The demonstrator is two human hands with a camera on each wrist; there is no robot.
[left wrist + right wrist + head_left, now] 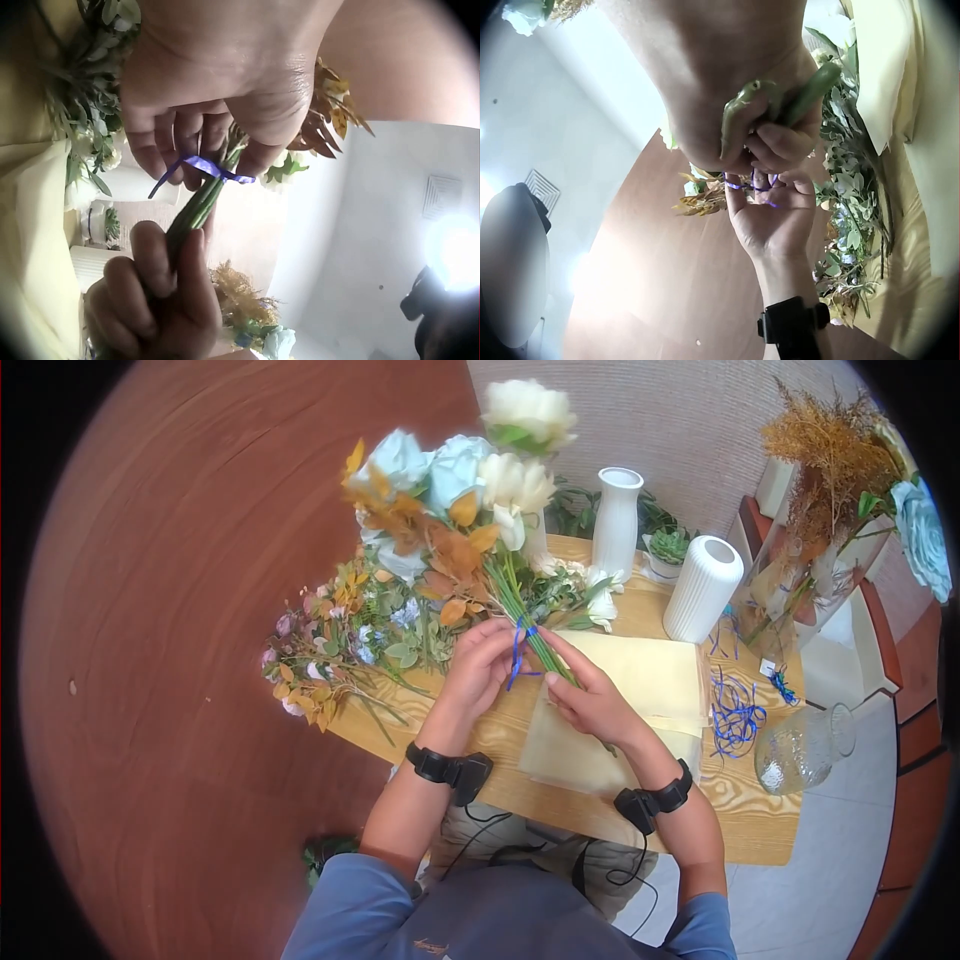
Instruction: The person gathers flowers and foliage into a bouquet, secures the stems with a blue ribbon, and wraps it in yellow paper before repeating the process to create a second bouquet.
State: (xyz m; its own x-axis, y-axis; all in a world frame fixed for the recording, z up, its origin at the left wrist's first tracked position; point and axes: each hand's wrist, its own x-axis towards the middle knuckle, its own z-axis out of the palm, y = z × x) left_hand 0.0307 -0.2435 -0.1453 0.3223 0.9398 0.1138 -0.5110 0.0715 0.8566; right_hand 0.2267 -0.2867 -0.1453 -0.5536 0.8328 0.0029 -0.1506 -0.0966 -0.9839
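A bouquet of pale blue and white artificial flowers [458,472] with orange leaves leans over the table, blossoms away from me. Its bundled green stems [196,214] are tied with a blue ribbon [214,169] whose ends hang loose. My left hand [480,668] holds the stems at the ribbon, thumb on one side and fingers on the other. Lower down, my right hand [592,698] grips the same stems, its fingers curled round them in the left wrist view. Cut stem ends [814,91] stick out of the right fist in the right wrist view.
More artificial flowers [340,625] lie at the table's left. Cream wrapping sheets [630,680] lie under the right hand. Two white vases [617,525] stand behind. Blue ribbon tangles [738,715] and a glass vase [800,755] are at the right, near dried flowers [825,460].
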